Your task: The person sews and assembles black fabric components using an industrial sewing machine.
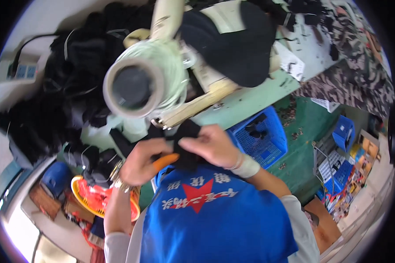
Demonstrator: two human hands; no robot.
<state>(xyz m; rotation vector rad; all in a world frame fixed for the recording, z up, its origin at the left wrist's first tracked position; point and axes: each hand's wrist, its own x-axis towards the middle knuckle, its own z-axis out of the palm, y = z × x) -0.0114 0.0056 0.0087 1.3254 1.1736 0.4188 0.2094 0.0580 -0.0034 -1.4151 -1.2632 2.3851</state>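
Note:
In front of my blue apron, a small piece of black fabric is pinched between my two hands. My left hand has its fingers curled in on the fabric's left side; an orange sleeve-like piece lies at its thumb, and I cannot tell if it is worn or held. My right hand, with a white band at the wrist, grips the upper right part of the fabric between thumb and fingers. Both hands hide some of the fabric, and its full shape does not show.
Just beyond my hands stands a cream machine arm with a large pale thread spool. Black cloth heaps fill the left. A blue basket sits at right, a yellow basket at lower left. Camouflage cloth hangs far right.

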